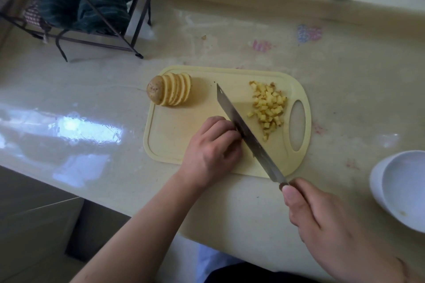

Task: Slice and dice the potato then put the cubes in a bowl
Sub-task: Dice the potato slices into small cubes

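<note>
The right hand grips the handle of the knife, whose blade lies slanted across the cutting board. The left hand, fingers curled, presses down beside the blade; what it holds is hidden. Potato slices lean at the board's far left corner, cubes near its handle hole. A white bowl stands at the counter's right edge

The middle of the cutting board is crossed diagonally by the knife — bare board is left between it and the potato slices at the far left corner. The right end is taken up by the cubes. Open counter is seen between board and bowl; the far left is blocked by a wire rack.
</note>
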`<control>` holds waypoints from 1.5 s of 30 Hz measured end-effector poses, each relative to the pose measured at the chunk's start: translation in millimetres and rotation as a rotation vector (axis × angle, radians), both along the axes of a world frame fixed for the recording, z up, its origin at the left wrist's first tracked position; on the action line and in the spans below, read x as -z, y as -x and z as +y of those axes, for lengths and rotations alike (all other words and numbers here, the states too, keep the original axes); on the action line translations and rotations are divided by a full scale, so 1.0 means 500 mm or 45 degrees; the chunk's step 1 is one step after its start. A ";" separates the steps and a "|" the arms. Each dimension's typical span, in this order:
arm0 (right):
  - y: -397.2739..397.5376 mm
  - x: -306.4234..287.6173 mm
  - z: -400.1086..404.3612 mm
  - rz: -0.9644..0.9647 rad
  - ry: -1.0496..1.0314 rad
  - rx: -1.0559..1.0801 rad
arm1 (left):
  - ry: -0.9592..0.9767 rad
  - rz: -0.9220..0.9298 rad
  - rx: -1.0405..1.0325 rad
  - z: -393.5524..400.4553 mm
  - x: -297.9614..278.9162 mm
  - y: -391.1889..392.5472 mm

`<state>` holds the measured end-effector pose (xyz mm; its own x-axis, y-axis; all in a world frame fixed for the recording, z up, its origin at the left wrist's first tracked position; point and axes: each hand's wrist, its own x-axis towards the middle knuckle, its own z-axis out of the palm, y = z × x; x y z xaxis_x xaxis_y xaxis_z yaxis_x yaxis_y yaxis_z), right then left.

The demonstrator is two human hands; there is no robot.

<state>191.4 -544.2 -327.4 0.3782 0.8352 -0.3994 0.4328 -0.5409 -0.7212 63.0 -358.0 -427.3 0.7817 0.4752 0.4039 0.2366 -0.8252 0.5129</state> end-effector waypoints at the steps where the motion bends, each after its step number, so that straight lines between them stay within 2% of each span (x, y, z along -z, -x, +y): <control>1: -0.001 0.001 -0.005 -0.019 0.002 0.002 | 0.005 0.000 -0.002 0.001 0.000 0.000; 9: 0.000 -0.016 -0.030 -0.067 0.141 -0.065 | 0.046 -0.019 0.001 0.004 0.004 0.000; 19: -0.013 0.020 0.024 -0.102 -0.015 -0.004 | 0.032 -0.028 0.011 0.004 -0.001 -0.001; 25: -0.008 -0.003 0.014 -0.032 -0.004 -0.025 | -0.044 -0.050 -0.005 0.001 0.000 0.011; 38: 0.004 -0.012 -0.029 -0.091 0.113 -0.090 | 0.027 -0.045 -0.014 0.003 0.007 0.017; 45: 0.016 0.031 0.027 -0.103 -0.014 -0.090 | 0.065 -0.049 -0.008 0.005 -0.001 0.014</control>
<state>183.1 -530.8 -342.9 0.3485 0.8650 -0.3609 0.5267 -0.4993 -0.6880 56.0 -355.5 -427.0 0.7630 0.5009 0.4087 0.2211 -0.7963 0.5631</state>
